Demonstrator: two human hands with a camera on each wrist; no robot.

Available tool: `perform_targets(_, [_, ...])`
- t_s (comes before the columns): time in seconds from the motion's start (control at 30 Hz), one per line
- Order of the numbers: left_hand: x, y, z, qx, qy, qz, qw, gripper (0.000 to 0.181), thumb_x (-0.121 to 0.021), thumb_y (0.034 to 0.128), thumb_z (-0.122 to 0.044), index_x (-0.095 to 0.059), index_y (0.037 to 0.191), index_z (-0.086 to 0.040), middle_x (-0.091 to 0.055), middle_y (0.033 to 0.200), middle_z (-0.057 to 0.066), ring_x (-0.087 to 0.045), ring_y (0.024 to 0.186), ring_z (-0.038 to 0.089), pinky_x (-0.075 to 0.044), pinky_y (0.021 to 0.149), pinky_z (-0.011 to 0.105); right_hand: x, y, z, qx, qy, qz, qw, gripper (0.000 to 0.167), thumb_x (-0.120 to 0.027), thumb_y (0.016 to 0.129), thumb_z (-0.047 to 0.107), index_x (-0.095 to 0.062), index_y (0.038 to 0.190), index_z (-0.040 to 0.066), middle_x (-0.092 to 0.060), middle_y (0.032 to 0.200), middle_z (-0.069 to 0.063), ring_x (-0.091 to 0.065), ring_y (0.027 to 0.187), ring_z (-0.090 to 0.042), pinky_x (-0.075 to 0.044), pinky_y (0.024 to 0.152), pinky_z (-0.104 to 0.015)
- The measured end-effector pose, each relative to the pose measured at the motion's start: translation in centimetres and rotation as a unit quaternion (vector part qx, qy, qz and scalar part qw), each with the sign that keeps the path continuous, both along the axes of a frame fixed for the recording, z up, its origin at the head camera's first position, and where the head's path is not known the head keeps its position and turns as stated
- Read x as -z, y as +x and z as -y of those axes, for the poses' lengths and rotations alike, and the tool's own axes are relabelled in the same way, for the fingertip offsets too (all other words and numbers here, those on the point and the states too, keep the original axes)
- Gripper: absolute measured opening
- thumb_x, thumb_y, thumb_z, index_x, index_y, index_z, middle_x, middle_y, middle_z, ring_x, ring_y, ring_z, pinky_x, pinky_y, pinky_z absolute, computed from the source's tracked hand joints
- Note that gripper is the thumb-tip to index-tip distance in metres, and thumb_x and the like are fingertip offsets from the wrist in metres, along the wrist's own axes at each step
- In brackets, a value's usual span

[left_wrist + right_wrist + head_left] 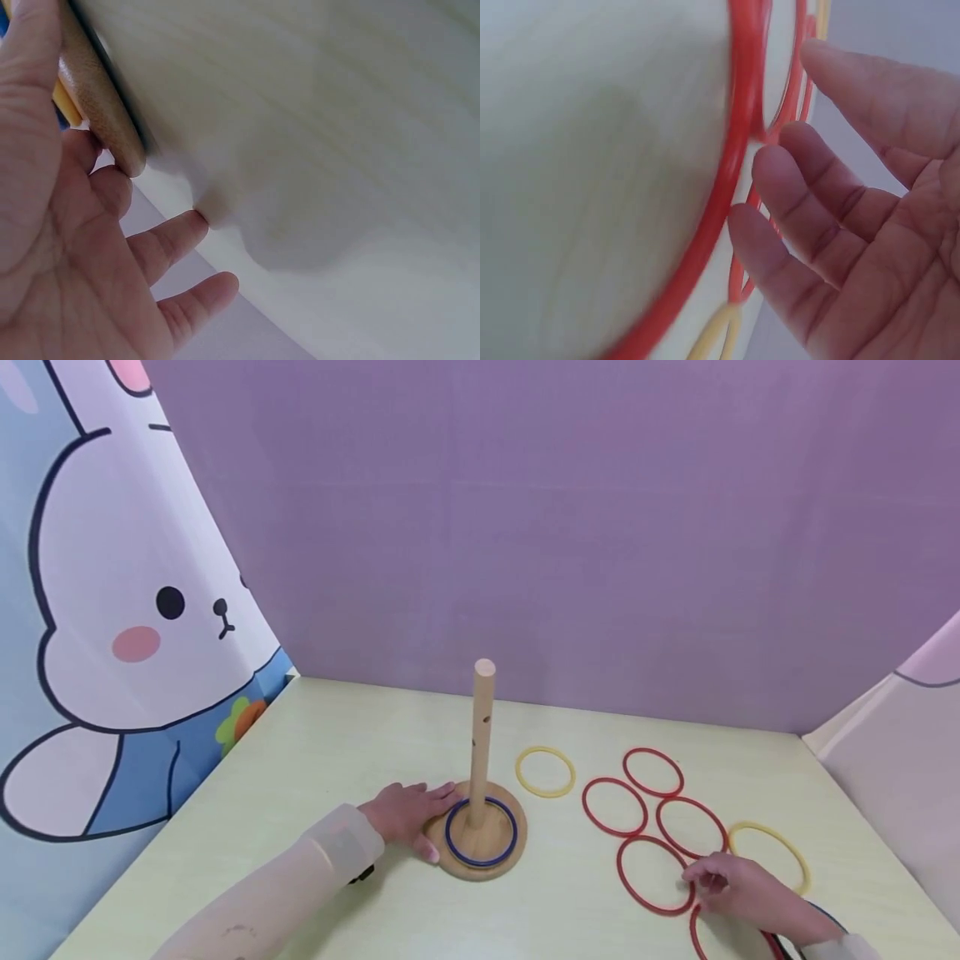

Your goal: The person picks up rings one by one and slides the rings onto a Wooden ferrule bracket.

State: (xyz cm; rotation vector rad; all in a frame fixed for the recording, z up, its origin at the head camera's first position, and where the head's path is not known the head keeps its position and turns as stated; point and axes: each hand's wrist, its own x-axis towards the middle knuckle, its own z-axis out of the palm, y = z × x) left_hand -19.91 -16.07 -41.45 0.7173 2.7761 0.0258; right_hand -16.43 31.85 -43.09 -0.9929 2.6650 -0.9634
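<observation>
A wooden post [481,735] stands upright on a round wooden base [522,837]. Around the foot of the post lies a blue ring [482,864]; the left wrist view also shows yellow [67,103] beside the base edge [112,124]. My left hand [408,817] touches the base's left side, its fingers [169,244] spread. Over the red rings is my right hand [738,889], fingers loosely bent and nothing held, its fingertips near the rim of one red ring [619,864]. In the right wrist view, a red ring [724,180] passes close by these fingers [795,202].
Several more red rings [585,806] lie flat on the pale table [337,735]. One yellow ring [517,772] is right of the post, another [806,868] beyond my right hand. Dark rings show partly under my right wrist. A purple cloth [525,543] hangs behind.
</observation>
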Motion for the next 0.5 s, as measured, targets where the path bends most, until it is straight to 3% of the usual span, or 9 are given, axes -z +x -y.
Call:
perform_targets(0.1, [-0.2, 0.1, 0.0, 0.0, 0.0, -0.002, 1.0, 0.096, -0.078, 0.0696, -0.052, -0.035, 0.15, -0.02, -0.034, 0.153, -0.002, -0.044, 0.128, 0.038, -0.04, 0.097, 0.053, 0.1, 0.3, -1.0, 0.006, 0.001, -0.024, 0.9997, 0.023, -0.076, 0.07, -0.005, -0.065, 0.089, -0.001, -0.058, 0.082, 0.012, -0.048, 0.075, 0.005, -0.045, 0.06, -0.022])
perform_targets(0.33, [-0.2, 0.2, -0.1, 0.001, 0.008, -0.001, 1.0, 0.096, -0.079, 0.0698, -0.051, -0.036, 0.149, -0.019, -0.034, 0.153, -0.002, -0.044, 0.128, 0.038, -0.039, 0.098, 0.054, 0.1, 0.9, -2.3, 0.044, 0.036, -0.025, 0.9981, 0.022, -0.076, 0.071, -0.003, -0.065, 0.09, -0.002, -0.054, 0.081, 0.016, -0.046, 0.072, 0.006, -0.044, 0.058, -0.023])
perform_targets(0.5, [-0.1, 0.2, -0.1, 0.005, 0.008, -0.005, 0.9999, 0.096, -0.078, 0.0692, -0.052, -0.036, 0.149, -0.018, -0.035, 0.153, -0.001, -0.045, 0.127, 0.038, -0.04, 0.097, 0.054, 0.3, 1.0, -2.6, 0.06, 0.063, -0.073, 0.9935, 0.022, -0.077, 0.069, -0.003, -0.067, 0.089, 0.001, -0.052, 0.079, 0.015, -0.044, 0.071, 0.005, -0.042, 0.057, -0.024])
